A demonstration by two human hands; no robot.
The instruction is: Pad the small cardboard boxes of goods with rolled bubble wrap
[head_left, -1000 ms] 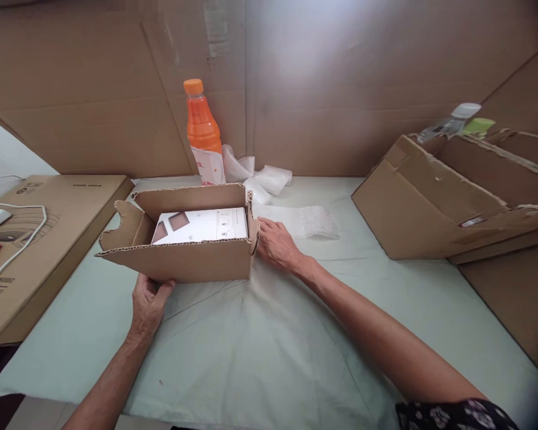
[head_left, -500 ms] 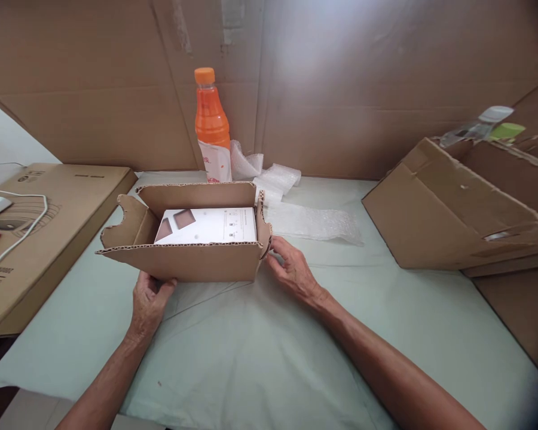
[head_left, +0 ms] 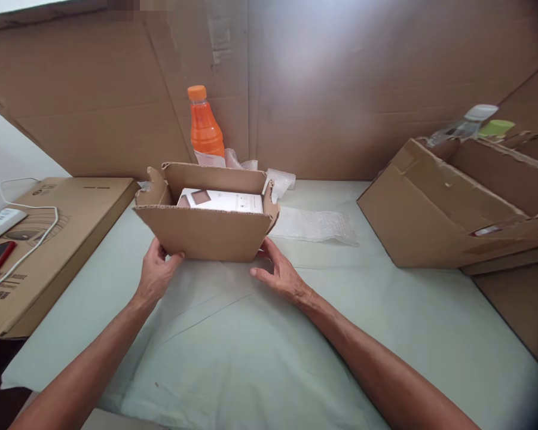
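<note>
While the pale green table [head_left: 385, 310] lies bare toward its near edge, a big torn carton [head_left: 434, 209] crowds its right edge and a flat carton [head_left: 49, 239] its left. Mid-table, my 2 hands grip the open cardboard box [head_left: 206, 230]: left hand [head_left: 156, 276] on its near left corner, right hand [head_left: 280, 272] under its right corner. A white packet [head_left: 226, 201] lies inside.
</note>
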